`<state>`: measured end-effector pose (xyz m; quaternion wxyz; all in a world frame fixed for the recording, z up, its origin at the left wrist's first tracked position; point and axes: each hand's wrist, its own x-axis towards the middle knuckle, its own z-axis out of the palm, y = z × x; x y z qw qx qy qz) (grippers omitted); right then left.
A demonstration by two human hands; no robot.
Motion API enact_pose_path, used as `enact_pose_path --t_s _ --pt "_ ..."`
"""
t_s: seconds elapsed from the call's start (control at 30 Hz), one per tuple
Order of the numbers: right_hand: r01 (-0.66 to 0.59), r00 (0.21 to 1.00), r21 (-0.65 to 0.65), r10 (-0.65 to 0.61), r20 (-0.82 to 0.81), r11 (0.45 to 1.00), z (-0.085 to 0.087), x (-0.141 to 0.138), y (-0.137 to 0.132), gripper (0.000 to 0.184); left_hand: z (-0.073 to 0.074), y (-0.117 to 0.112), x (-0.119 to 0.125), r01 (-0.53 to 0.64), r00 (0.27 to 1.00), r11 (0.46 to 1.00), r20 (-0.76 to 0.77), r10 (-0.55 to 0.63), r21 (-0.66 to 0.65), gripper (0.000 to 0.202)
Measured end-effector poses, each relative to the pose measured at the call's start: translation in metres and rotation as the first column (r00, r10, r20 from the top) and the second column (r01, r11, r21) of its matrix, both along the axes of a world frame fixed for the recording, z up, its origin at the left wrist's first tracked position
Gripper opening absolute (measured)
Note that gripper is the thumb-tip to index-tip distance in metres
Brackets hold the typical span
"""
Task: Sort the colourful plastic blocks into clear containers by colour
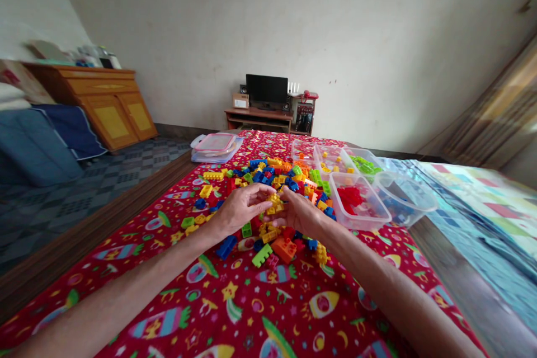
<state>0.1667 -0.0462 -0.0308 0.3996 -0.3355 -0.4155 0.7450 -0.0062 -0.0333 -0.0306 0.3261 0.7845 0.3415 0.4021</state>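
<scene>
Over the middle of a pile of coloured toy building bricks (285, 247), both of my hands come together. My left hand (243, 208) is closed, its thumb and fingertips meeting the left side of a yellow building brick (274, 203). From the other side my right hand (305, 213) curls its fingers around the same yellow brick. Parts of the brick are hidden by the fingers. Below them lie an orange brick (285, 249), a light green brick (262, 255) and a blue brick (227, 247).
Right of the pile stand clear plastic boxes: one with red bricks (380, 213), a divided one with yellow and green pieces (327, 151), and a round tub (423, 201). Stacked lids (215, 144) lie at the back left. A red patterned cloth (247, 302) covers the table.
</scene>
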Motion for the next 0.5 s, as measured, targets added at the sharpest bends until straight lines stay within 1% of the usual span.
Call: enact_pose_path --t_s 0.03,0.1,0.17,0.23,0.3,0.4,0.5 --pt "-0.021 0.999 -0.038 0.019 -0.043 0.999 -0.0002 -0.0008 -0.0004 0.029 -0.0007 -0.0008 0.0005 -0.014 1.000 0.999 -0.018 0.015 0.048 0.029" --pt "-0.049 0.996 -0.066 0.044 -0.076 0.997 -0.0006 -0.0015 -0.0013 0.031 -0.0022 -0.0014 0.0005 -0.034 0.997 0.987 -0.067 0.045 0.158 0.025" --pt "-0.060 0.995 -0.043 0.057 -0.081 0.997 -0.0015 -0.0012 -0.0018 0.028 -0.0038 -0.0007 0.0000 -0.042 0.994 0.968 -0.086 0.065 0.247 0.022" --pt "-0.057 0.996 -0.012 0.056 -0.076 0.998 -0.0027 -0.0005 -0.0021 0.027 -0.0049 0.0006 -0.0002 -0.044 0.995 0.956 -0.073 0.068 0.290 0.021" --pt "-0.043 0.996 0.024 0.045 -0.077 0.999 -0.0035 0.0001 -0.0026 0.031 -0.0049 0.0013 0.0000 -0.039 0.997 0.958 -0.058 0.057 0.285 0.023" --pt "-0.023 0.996 0.056 0.027 -0.083 0.998 -0.0034 0.0006 -0.0037 0.038 -0.0026 0.0004 -0.0001 -0.010 0.998 0.979 -0.055 0.022 0.204 0.027" --pt "-0.005 0.998 0.065 0.010 -0.069 0.998 -0.0028 0.0011 -0.0041 0.040 -0.0007 -0.0010 -0.0013 -0.019 0.996 0.989 -0.082 0.031 0.147 0.029"
